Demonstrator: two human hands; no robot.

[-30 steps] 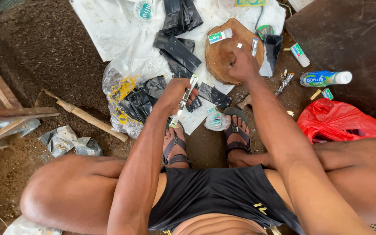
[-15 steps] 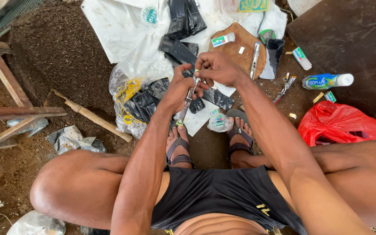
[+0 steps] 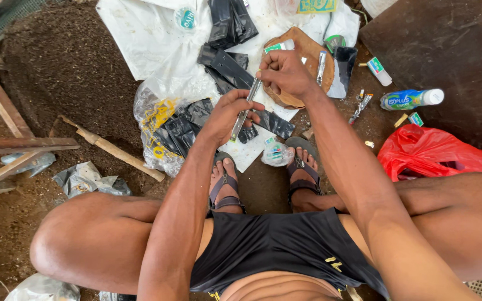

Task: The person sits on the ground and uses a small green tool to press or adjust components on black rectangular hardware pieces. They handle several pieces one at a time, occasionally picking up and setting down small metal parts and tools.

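We grip the thin metal blade (image 3: 246, 108) above the black bags (image 3: 227, 67), left hand (image 3: 227, 114) closed low, right hand (image 3: 285, 72) pinching its top; a slip could cut our fingers

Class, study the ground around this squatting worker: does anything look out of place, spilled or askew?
Yes. Black pouches spill from a torn clear bag onto the soil, and a plastic bottle lies on its side. Both hands hold a thin metal blade.
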